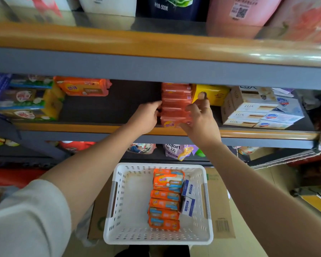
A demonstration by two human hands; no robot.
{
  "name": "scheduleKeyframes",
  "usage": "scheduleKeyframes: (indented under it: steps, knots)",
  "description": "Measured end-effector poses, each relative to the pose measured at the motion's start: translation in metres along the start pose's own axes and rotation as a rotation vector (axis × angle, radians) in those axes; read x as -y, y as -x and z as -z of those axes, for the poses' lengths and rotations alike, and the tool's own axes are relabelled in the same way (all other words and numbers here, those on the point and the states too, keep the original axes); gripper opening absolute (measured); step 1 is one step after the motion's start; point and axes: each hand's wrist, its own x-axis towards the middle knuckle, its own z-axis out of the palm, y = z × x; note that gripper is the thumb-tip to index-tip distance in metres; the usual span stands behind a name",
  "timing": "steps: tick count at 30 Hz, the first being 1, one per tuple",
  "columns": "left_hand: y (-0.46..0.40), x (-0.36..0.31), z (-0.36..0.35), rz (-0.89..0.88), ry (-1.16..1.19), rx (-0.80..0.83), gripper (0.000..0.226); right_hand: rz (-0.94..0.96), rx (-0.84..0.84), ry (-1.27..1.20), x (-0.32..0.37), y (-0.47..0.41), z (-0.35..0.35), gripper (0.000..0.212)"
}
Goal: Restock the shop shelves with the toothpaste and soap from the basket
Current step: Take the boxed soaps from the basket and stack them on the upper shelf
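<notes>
Nearest, below both hands: white perforated plastic basket (117, 199) holding glossy orange soap packs (165, 203) and two small blue-white boxes (188, 198), possibly toothpaste. Up at the shelf (93, 127), my left hand (146, 117) and right hand (200, 119), fingers curled, clamp a soap stack (175, 102) from either side. I judge stacking underway; next, let go and reach down for more. Right of hands: stiff white cartons (256, 110).
</notes>
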Motion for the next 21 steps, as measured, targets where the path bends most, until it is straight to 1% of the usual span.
scheduleKeyframes:
  steps: [4, 5, 7, 9, 11, 13, 15, 16, 18, 21]
  knots:
    - [0.011, -0.001, 0.001, -0.02, -0.043, -0.006, 0.043, 0.173, -0.085, 0.04, -0.006, 0.01, -0.002, 0.016]
    - [0.014, 0.001, 0.001, -0.02, -0.055, -0.029, 0.044, 0.198, -0.109, 0.048, -0.007, 0.01, -0.001, 0.014]
    - [0.023, 0.007, 0.0, -0.052, -0.085, -0.139, 0.043, 0.218, -0.148, 0.067, -0.01, 0.01, -0.001, 0.02]
    - [0.04, 0.014, -0.003, -0.14, -0.141, -0.301, 0.038, 0.215, -0.191, 0.073, -0.012, 0.016, -0.002, 0.024]
    - [0.062, 0.024, -0.01, -0.232, -0.209, -0.383, 0.033, 0.219, -0.248, 0.078, -0.017, 0.03, -0.007, 0.028]
    - [0.088, 0.033, -0.026, -0.274, -0.236, -0.325, 0.029, 0.195, -0.241, 0.064, -0.026, 0.051, -0.015, 0.032]
    - [0.113, 0.043, -0.048, -0.276, -0.245, -0.199, 0.026, 0.138, -0.176, 0.072, -0.04, 0.075, -0.026, 0.031]
    - [0.125, 0.05, -0.061, -0.261, -0.243, -0.121, 0.025, 0.114, -0.114, 0.087, -0.047, 0.089, -0.035, 0.03]
    - [0.144, 0.06, -0.089, -0.215, -0.208, 0.041, 0.025, 0.092, 0.077, 0.138, -0.064, 0.115, -0.055, 0.026]
    - [0.16, 0.067, -0.126, -0.047, -0.148, 0.281, 0.028, 0.062, 0.439, 0.222, -0.08, 0.141, -0.08, 0.034]
